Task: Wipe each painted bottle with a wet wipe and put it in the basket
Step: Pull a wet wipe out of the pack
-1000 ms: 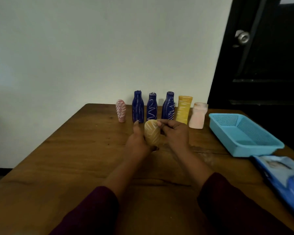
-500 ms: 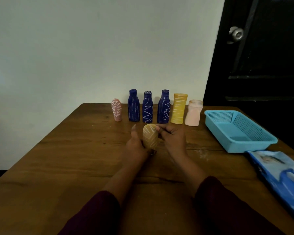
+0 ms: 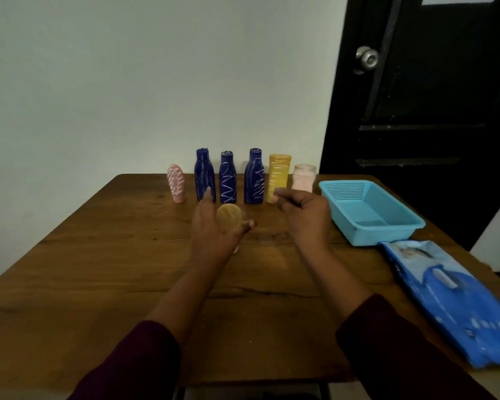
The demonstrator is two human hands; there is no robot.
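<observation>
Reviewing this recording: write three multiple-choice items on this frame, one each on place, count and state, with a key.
1. The wipes pack lies: A) on the table, nearer than the basket; B) inside the basket; C) on the floor.
2. Dark blue bottles: A) two; B) three; C) five.
3. The left hand: A) lies flat; B) holds a wipe; C) grips the tan bottle.
Key: 1 A, it lies by the basket's near end; 2 B, three stand in the row; 3 C, its thumb curls round it.
</observation>
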